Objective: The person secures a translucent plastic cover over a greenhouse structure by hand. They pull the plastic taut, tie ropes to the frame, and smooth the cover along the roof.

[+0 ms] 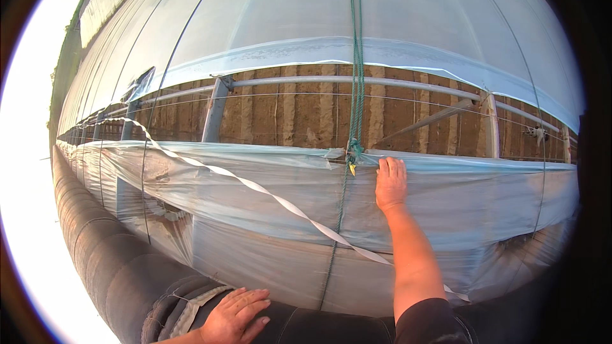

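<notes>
My right hand [391,184] is raised to the upper edge of the lower plastic film [287,191], its fingertips curled over that edge just right of a knot in a green rope [357,67]. Whether the fingers grip the film cannot be told. A small yellow piece [352,169] hangs by the knot. My left hand [236,313] lies palm down, fingers slightly spread, on a dark fabric roll [114,258], beside a pale strip [196,308] on it. A twisted white strap [267,192] runs diagonally across the film and passes behind my right forearm.
Above the film edge, a metal pipe [334,79] and posts [216,110] cross an opening with brown soil rows [306,119] beyond. An upper plastic sheet [296,14] arches overhead, crossed by thin dark cords. The roll curves along the left and bottom.
</notes>
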The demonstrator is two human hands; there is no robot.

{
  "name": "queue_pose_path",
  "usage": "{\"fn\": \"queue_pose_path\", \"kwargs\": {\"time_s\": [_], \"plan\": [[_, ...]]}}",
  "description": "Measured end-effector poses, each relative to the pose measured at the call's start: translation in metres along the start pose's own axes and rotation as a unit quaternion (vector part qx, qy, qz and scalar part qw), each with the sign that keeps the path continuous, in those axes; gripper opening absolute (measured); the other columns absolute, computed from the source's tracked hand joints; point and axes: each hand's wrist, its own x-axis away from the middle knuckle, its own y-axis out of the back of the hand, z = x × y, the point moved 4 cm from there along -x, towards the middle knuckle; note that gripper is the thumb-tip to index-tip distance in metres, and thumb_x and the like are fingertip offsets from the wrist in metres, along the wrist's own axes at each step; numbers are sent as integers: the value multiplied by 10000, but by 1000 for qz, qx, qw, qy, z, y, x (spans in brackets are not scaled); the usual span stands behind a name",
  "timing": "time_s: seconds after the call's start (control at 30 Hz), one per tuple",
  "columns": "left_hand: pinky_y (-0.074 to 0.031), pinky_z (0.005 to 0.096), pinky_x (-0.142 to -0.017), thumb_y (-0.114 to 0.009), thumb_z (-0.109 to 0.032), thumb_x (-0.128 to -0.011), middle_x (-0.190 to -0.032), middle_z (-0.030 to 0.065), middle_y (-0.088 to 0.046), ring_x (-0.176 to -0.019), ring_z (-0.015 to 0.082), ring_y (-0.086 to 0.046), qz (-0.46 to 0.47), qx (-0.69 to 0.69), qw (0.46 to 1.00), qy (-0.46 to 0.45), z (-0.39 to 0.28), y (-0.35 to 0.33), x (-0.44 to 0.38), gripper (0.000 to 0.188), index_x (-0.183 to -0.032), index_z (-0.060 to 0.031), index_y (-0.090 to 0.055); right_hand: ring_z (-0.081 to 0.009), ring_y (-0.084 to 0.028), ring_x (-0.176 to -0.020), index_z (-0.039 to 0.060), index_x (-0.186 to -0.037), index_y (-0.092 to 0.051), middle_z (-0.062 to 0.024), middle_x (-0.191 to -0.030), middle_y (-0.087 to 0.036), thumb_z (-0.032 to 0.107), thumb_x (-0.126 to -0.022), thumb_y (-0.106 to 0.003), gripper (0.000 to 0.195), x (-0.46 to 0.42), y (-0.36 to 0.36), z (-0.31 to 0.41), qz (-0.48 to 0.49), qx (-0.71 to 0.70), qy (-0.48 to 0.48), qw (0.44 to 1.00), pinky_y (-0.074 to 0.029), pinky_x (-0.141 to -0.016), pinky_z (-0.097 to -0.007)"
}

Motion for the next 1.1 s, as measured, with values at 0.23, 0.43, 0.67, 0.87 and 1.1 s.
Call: {"fn": "queue_pose_path", "kwargs": {"time_s": [0.23, 0.43, 0.67, 0.87, 1.1], "plan": [[-299, 594, -1285, -745, -267, -950, -1579, 214, -587, -1525, 424, -491, -51, -41, 972, 225, -55, -14, 194, 577, -1455, -21, -617, -376, -490, -1438, 49, -1437, -568, -152, -1470, -551, 144, -1020, -668, 439, -5, 3, -7, 19, 51, 8, 998, -328, -1305, -562], [-296, 587, -1272, -773, -293, -911, -1597, 180, -584, -1539, 374, -489, -112, -7, 973, 201, -41, -10, 182, 593, -1432, -37, -653, -361, -429, -1526, 39, -1576, -450, -165, -1602, -491, 147, -1050, -640, 570, -20, 19, -8, 161, 140, -16, 977, -304, -1322, -524], [-290, 531, -1279, -766, -376, -947, -1631, 122, -558, -1566, 314, -460, -136, 41, 970, 196, -26, -14, 196, 569, -1421, -83, -659, -476, -542, -1408, 25, -1546, -546, -298, -1517, -576, 372, -1057, -637, 607, 100, 254, 42, 322, 65, -53, 943, -419, -1206, -526], [-297, 531, -1277, -765, -355, -951, -1633, 128, -555, -1568, 314, -458, -141, 80, 961, 224, -27, -23, 214, 551, -1419, -82, -664, -537, -499, -1448, -64, -1549, -517, -355, -1554, -535, 494, -1055, -615, 752, 228, 427, 129, 503, 79, 0, 861, -381, -1224, -576], [-284, 535, -1275, -782, -330, -926, -1607, 127, -582, -1552, 325, -479, -155, 71, 959, 228, -21, -8, 218, 541, -1395, -84, -672, -534, -503, -1448, -71, -1550, -506, -343, -1538, -555, 506, -1054, -606, 767, 262, 471, 174, 447, -28, 35, 894, -379, -1220, -594]]}}
